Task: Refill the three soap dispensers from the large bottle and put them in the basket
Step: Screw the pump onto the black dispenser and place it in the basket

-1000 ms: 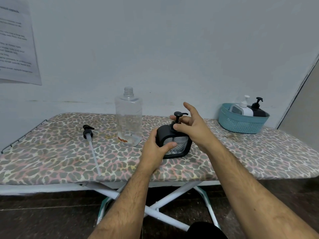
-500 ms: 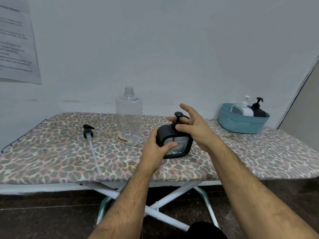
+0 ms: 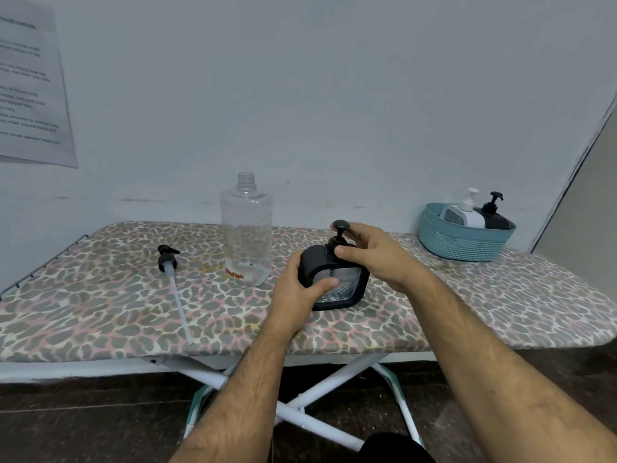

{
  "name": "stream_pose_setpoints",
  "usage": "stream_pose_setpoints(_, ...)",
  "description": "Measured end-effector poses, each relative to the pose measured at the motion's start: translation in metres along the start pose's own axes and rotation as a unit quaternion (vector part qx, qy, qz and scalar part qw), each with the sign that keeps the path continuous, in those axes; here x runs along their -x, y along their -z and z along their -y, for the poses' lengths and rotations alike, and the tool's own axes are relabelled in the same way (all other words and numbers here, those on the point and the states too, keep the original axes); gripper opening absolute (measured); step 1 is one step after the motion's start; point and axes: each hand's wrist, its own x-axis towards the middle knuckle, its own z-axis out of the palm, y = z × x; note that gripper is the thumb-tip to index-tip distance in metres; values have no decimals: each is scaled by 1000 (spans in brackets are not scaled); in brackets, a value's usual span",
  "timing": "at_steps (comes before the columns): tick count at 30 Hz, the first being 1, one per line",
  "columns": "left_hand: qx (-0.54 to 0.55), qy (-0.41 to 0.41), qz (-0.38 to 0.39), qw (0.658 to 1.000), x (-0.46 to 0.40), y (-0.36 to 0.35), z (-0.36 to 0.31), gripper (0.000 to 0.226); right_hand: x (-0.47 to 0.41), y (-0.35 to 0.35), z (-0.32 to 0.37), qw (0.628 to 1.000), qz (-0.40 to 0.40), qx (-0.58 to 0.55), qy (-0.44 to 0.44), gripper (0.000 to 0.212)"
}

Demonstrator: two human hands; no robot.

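Dispenser [image 3: 347, 289] body gripped by left hand [image 3: 293, 292]; right hand [image 3: 374, 252] fingers pinch its pump [image 3: 339, 237].

ironing board [image 3: 100, 315] | on it: pump [image 3: 168, 262]; large bottle [image 3: 246, 235]; black dispenser [image 3: 347, 289]; basket [image 3: 464, 242]

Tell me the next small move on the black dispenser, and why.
Probably finish twisting the pump tight: the right hand pinches the pump collar while the left hand grips the black dispenser on the board. Two dispensers already sit in the basket.
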Motion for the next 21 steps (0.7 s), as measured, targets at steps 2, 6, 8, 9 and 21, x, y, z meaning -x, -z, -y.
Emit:
stream_pose_setpoints(2, 0, 1, 1, 1000, 0, 0, 0, 56, 0, 2, 2, 999, 27, -11, -18, 27)
stream_pose_setpoints(6, 1, 2, 0, 1000, 0, 0, -1, 56, -6, 6, 4, 999, 44, 18, -20, 20)
stream_pose_setpoints(8, 1, 3, 0, 1000, 0, 0, 0, 56, -7, 6, 3, 997, 32, 73, 2, 16)
stream_pose_setpoints(9, 1, 2, 0, 1000, 0, 0, 0, 56, -7, 7, 2, 995, 23, 100, 16, 15)
stream_pose_setpoints(21, -13, -2, -10, 1000, 3, -1, -4, 57, -8, 0, 6, 920, -24, 385, 72, 48)
